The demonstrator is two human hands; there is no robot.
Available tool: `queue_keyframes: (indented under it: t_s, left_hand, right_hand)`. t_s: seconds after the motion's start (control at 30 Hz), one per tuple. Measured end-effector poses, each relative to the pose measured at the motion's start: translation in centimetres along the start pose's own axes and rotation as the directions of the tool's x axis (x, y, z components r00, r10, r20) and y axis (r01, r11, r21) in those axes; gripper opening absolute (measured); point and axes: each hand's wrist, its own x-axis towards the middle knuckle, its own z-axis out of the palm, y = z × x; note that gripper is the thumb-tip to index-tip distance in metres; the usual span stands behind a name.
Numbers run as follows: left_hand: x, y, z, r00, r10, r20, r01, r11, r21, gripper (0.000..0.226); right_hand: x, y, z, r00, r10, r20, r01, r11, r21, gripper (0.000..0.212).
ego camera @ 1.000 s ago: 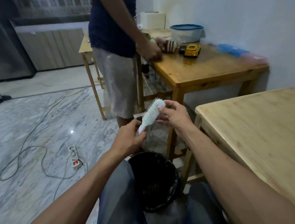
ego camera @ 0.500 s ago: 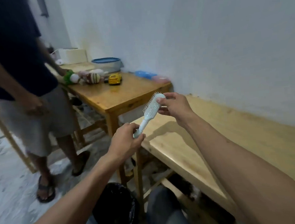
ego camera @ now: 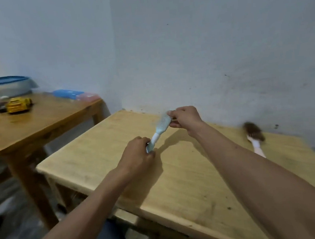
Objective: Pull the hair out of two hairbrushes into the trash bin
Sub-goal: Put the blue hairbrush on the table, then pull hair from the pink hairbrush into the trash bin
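Observation:
I hold a pale blue hairbrush (ego camera: pixel 161 127) with both hands above the light wooden table (ego camera: pixel 176 174). My left hand (ego camera: pixel 138 154) grips its handle end. My right hand (ego camera: pixel 186 120) pinches the tip of its head, and no hair shows in its bristles. A second hairbrush (ego camera: pixel 254 136), white-handled and packed with brown hair, lies on the table near the wall at the right, apart from both hands. The trash bin is out of view.
A darker wooden table (ego camera: pixel 31 125) stands to the left with a yellow toy truck (ego camera: pixel 19 105), a blue-lidded tub (ego camera: pixel 5 87) and a blue and pink case (ego camera: pixel 75 94). A pale wall runs close behind both tables.
My view has swung right, away from the bin and the standing person, onto the light table. Both hands carried the blue brush over that table. The hair-filled brush came into view.

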Motion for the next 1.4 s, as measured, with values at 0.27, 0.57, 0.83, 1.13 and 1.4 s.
queue_keyframes:
  t_s: [0.27,0.57,0.83,1.13,1.4]
  left_hand:
    - [4.7,1.6,3.1,0.998,0.064,0.027,-0.064,0.998,0.020,0.026]
    - [9.6,-1.0,3.5,1.000,0.007,0.004,-0.008,0.998,0.063,0.026]
    - [11.5,-1.8,3.8,0.997,-0.033,0.062,0.028,0.996,0.079,0.025]
    - [12.4,-1.3,3.3,0.967,-0.198,0.164,0.186,0.979,0.083,0.046]
    - [10.8,7.5,7.2,0.990,0.012,0.138,-0.018,0.999,0.047,0.053]
  right_hand:
    - [6.0,1.5,-1.8,0.988,0.150,-0.026,-0.151,0.988,-0.039,0.031]
    - [12.5,3.1,2.6,0.984,0.177,-0.033,-0.179,0.958,-0.223,0.023]
    - [14.7,4.7,3.7,0.993,0.100,-0.070,-0.119,0.915,-0.385,0.027]
    - [13.5,3.7,2.9,0.990,0.130,-0.048,-0.139,0.921,-0.363,0.034]
    - [10.1,-2.0,-7.9,0.999,0.029,0.025,0.007,0.495,-0.869,0.037]
